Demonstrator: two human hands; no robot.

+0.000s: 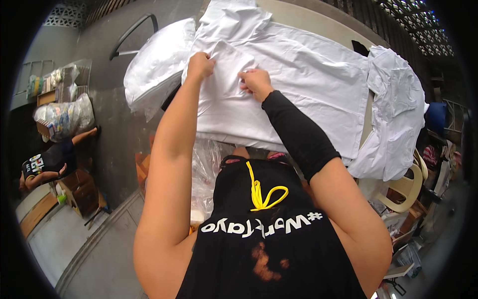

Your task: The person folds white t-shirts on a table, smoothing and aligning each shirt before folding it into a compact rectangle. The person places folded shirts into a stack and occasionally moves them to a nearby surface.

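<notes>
"Cord (257,199) of yellow colour lies on the person's black top (224,259); this is nearest. Where are the hands?"

"Just beyond, at the white cloth (308,84), which is spread, with many wrinkles, on the tabletop (294,11). The left hand (200,66) has its grip closed, thumb and finger seemingly clamped on a raised part of the cloth. The right hand (256,83) is near it, its fingertips also pinched on the cloth."

"Which step is it, in your opinion?"

"I judge that 2 hands are arranging 1 small raised part between them."

"And the next move, what does it call for?"

"Probably light, even tension from both grips, so that this part does not twist."

"What is farther?"

"1 plastic bag (157,65) with white contents is at left, just beside the cloth. Well apart, at far left, there is 1 other person (47,167)."
</notes>
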